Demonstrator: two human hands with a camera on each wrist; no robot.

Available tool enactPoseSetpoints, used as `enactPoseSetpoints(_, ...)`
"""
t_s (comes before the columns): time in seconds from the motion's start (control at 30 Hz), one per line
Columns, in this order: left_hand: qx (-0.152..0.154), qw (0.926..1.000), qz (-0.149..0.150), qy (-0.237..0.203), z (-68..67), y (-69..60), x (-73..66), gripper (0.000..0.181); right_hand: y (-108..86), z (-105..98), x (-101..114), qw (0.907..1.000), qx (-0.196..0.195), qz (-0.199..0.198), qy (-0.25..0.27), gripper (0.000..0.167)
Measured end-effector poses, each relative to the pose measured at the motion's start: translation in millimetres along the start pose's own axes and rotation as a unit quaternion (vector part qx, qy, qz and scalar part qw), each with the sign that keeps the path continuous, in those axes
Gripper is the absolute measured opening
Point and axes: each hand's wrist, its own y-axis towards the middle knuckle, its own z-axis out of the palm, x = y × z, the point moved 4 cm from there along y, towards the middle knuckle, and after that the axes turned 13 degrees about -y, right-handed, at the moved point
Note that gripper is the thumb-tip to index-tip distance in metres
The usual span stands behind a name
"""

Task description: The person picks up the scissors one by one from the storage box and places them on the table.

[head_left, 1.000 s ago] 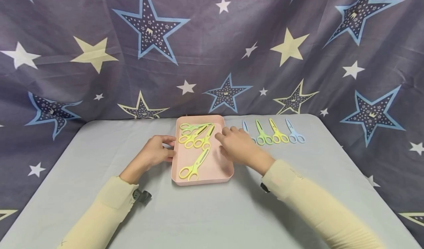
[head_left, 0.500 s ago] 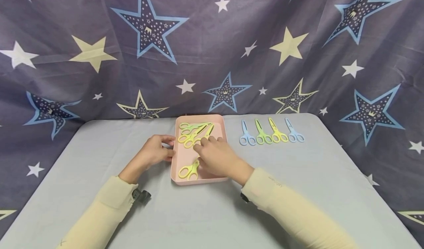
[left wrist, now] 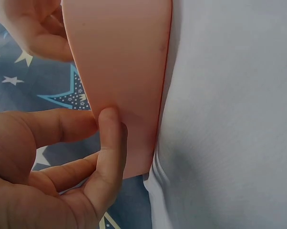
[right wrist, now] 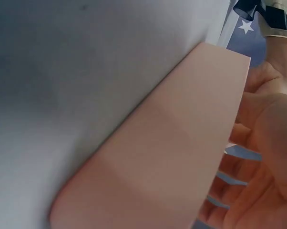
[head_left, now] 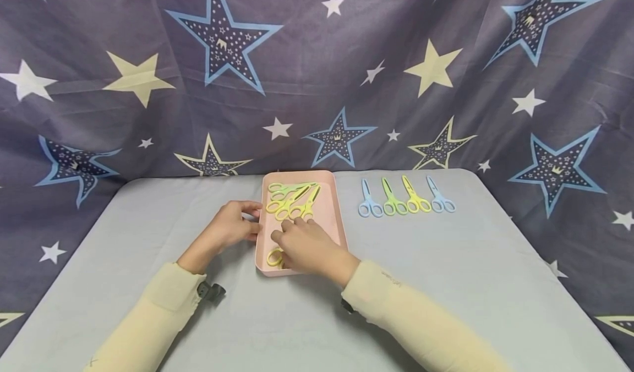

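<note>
A pink tray (head_left: 342, 234) holds several zigzag-edged craft scissors. Yellow scissors (head_left: 297, 198) and green scissors (head_left: 279, 187) lie together in its far half. Nearer the front lies another yellow pair of scissors (head_left: 273, 257); only a handle loop shows, the rest covered by my right hand (head_left: 308, 246). That hand reaches down into the tray, and its fingertips are hidden in the head view; from the right wrist, the tray wall (right wrist: 158, 138) blocks them. My left hand (head_left: 230, 227) holds the tray's left wall, its fingers (left wrist: 112, 143) on the rim and outer side.
Right of the tray, a row of scissors lies on the grey tabletop (head_left: 446, 284), blades pointing away: blue scissors (head_left: 370, 204), green scissors (head_left: 393, 200), yellow scissors (head_left: 417, 198) and light blue scissors (head_left: 441, 198). A star-patterned cloth (head_left: 346, 75) hangs behind.
My right hand has moved left and towards me, from the tray's right edge beside the row to over the front yellow scissors. My left hand stays on the tray's left wall.
</note>
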Motion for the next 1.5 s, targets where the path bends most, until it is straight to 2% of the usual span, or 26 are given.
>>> enactPoseSetpoints(0.13, 0.000, 1.0000, 0.001, -0.003, 0.1, -0.5, -0.6, 0.058, 4.5, 4, 1, 0.9971, 0.029, -0.011, 0.070, 0.014)
enactPoseSetpoints(0.23, -0.001, 1.0000, 0.000, -0.006, 0.0, -0.5, -0.7, 0.058, 7.0, 8, 0, 0.9952, 0.048, -0.015, 0.085, 0.018)
enactPoseSetpoints(0.4, -0.001, 0.9999, -0.007, -0.007, -0.3, -0.1, -0.4, 0.059, 8.0, 10, -3, 0.9944, 0.073, -0.004, 0.077, 0.033)
enactPoseSetpoints(0.77, -0.007, 0.9999, -0.004, 0.007, 1.0, 1.0, 0.5, 0.058, 4.2, 20, -23, 0.9949, 0.098, 0.022, 0.004, 0.043)
enactPoseSetpoints(1.0, -0.006, 0.9999, -0.006, 0.006, 1.2, 1.6, 1.1, 0.058, 1.6, 18, -26, 0.9950, 0.094, 0.035, 0.004, 0.036)
enactPoseSetpoints(1.1, -0.006, 0.9999, -0.008, 0.005, 0.9, 1.1, 0.9, 0.058, 1.1, 16, -23, 0.9942, 0.092, 0.055, 0.014, 0.030)
enactPoseSetpoints(1.33, -0.005, 1.0000, -0.002, 0.001, 0.2, -0.6, -1.3, 0.058, 2.2, 18, -14, 0.9876, 0.076, 0.132, 0.035, 0.025)
enactPoseSetpoints(1.5, -0.004, 1.0000, -0.007, 0.001, 0.4, 0.3, -0.1, 0.058, 2.4, 20, -13, 0.9822, 0.077, 0.164, 0.051, 0.020)
